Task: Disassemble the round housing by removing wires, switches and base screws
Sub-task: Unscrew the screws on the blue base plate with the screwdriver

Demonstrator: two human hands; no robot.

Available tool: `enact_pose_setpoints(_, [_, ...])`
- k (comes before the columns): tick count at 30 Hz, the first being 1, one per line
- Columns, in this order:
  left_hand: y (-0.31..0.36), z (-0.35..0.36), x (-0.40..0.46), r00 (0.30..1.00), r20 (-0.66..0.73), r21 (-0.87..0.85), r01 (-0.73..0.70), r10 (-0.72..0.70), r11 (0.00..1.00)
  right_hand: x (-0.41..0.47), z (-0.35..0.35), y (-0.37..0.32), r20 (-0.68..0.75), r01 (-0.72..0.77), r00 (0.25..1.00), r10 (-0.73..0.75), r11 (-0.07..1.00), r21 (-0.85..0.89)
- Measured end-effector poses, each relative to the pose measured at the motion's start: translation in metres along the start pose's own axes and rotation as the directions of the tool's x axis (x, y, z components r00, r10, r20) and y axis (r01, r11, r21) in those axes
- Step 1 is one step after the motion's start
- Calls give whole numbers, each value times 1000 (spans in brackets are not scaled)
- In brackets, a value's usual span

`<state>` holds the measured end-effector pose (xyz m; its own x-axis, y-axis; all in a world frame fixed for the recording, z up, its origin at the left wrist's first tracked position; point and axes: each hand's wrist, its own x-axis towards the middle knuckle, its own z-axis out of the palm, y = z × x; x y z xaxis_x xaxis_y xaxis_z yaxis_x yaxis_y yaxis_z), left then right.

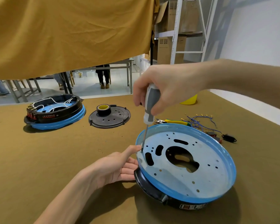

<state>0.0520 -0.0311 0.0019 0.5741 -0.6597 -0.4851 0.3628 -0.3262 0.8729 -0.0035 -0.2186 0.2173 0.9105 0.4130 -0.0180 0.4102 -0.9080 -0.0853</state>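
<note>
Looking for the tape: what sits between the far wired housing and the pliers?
In the head view, a black round cover with the tape roll on it.

There is one camera, worn on the person's head. It looks forward and down at the bench, very close to both hands. Its wide view also takes in the room and shelves far behind.

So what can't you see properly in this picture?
All in the head view:
- Screw under the screwdriver tip: too small, and the left hand thumb crowds it.
- Label on the near round housing: blurred.
- Switches behind its blue rim: partly hidden.
- Yellow object: mostly hidden by the right hand.
</note>
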Motion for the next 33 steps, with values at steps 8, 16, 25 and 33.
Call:
enact_pose_setpoints(8, [0,2,-2,1000,-9,7,-5,5,1000,-5,13,8,-118,-76,991,64,993,-95])
enact_pose_setpoints(16, [0,2,-3,1000,-22,1,0,0,1000,-2,11,2,-17,-188,981,191,943,-276])
enact_pose_setpoints(25, [2,4,-6,1000,-16,-43,2,-3,999,-7,13,-6,-11,-17,1000,17,999,-32])
enact_pose_setpoints(33, [4,5,-10,1000,-3,-104,2,-3,995,-31,20,20,-106,-133,984,145,985,111])
